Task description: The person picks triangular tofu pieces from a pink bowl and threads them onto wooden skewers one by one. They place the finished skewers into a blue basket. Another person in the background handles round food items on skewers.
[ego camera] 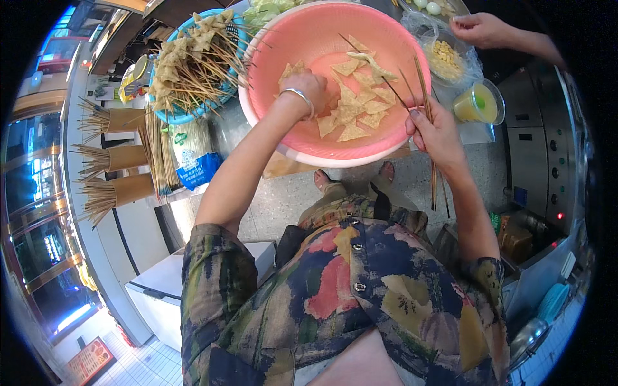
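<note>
My left hand (313, 94), with a silver bangle at the wrist, reaches into a pink plastic basket (270, 46) set in a paler basin. Its fingers are partly hidden, beside flat triangular food pieces (357, 106), probably tofu skin. My right hand (434, 128) is closed on several thin skewers (433, 188) at the basket's right rim. One skewer in that hand points left into the basket, near a folded piece (374, 65). To the left, a blue plastic basket (161, 103) holds many skewers threaded with similar pieces (176, 62).
Bundles of bare skewers (99, 159) in brown holders and a plastic packet (193, 154) lie at left. A plastic cup of yellowish drink (475, 103) stands at right, near a bagged bowl of yellow pieces (444, 60). Another person's hand (483, 30) reaches in at upper right.
</note>
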`<control>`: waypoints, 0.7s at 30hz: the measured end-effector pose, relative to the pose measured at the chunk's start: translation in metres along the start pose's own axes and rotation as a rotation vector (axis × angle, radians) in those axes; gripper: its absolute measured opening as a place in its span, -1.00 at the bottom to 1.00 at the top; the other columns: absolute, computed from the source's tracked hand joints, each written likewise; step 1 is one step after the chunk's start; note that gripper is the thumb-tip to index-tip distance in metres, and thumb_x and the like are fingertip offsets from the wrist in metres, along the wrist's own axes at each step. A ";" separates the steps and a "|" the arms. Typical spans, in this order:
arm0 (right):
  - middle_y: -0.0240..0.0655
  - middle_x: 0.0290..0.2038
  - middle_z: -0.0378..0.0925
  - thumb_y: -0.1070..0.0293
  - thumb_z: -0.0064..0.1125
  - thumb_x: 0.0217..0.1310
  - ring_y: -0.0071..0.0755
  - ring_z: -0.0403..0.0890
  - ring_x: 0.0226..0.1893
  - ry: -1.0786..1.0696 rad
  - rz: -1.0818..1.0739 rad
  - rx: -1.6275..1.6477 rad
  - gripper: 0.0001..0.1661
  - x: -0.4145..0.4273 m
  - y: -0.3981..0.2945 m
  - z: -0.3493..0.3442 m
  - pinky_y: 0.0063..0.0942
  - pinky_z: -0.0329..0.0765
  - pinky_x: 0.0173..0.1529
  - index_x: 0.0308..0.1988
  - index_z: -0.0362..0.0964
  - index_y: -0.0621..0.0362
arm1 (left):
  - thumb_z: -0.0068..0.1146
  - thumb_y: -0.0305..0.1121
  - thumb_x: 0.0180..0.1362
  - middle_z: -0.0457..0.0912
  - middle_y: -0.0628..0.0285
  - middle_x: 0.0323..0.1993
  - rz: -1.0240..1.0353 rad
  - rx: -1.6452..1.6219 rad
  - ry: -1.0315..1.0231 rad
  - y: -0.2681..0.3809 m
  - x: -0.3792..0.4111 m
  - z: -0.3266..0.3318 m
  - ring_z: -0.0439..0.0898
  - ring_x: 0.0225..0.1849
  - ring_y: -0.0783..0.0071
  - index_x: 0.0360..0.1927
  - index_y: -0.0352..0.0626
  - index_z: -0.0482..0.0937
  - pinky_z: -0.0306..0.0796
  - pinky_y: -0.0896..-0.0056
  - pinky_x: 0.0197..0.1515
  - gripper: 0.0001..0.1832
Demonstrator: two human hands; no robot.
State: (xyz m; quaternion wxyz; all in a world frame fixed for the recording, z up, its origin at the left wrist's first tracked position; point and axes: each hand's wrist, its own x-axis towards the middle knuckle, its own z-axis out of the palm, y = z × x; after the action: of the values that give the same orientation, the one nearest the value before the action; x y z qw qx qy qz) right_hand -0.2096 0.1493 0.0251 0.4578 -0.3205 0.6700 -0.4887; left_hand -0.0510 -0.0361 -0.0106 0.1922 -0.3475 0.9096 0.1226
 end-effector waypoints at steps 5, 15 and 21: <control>-0.40 -0.66 0.37 0.43 -0.17 0.15 -0.62 0.33 -0.70 -0.001 -0.025 -0.127 -0.80 0.002 -0.001 -0.001 -0.60 0.28 -0.57 -0.23 0.33 0.24 | 0.05 -0.19 -0.08 0.45 0.01 -0.13 0.081 -0.109 0.117 0.011 0.012 0.019 0.49 -0.13 0.15 -0.14 -0.02 0.49 0.39 0.20 -0.11 -0.63; -0.30 -0.65 0.44 0.39 -0.14 0.13 -0.45 0.48 -0.59 0.045 -0.091 -0.295 -0.78 0.003 0.000 -0.003 -0.48 0.37 -0.43 -0.24 0.36 0.24 | 0.23 -0.36 -0.27 0.58 0.12 -0.47 0.095 -0.625 0.097 -0.010 0.025 0.028 0.56 -0.42 0.27 -0.37 -0.20 0.54 0.43 0.38 -0.33 -0.70; -0.31 -0.65 0.44 0.39 -0.14 0.13 -0.46 0.47 -0.60 0.064 -0.078 -0.283 -0.78 0.003 0.000 -0.001 -0.49 0.37 -0.44 -0.25 0.36 0.24 | 0.14 -0.45 -0.02 0.53 0.26 -0.57 -0.012 -1.074 0.048 -0.022 0.012 0.011 0.46 -0.59 0.61 -0.37 -0.33 0.50 0.33 0.60 -0.58 -0.83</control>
State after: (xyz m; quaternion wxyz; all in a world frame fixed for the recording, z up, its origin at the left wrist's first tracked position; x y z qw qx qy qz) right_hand -0.2117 0.1474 0.0244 0.3669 -0.3919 0.7337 -0.4166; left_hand -0.0418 -0.0550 -0.0281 -0.0328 -0.4050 0.7210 0.5613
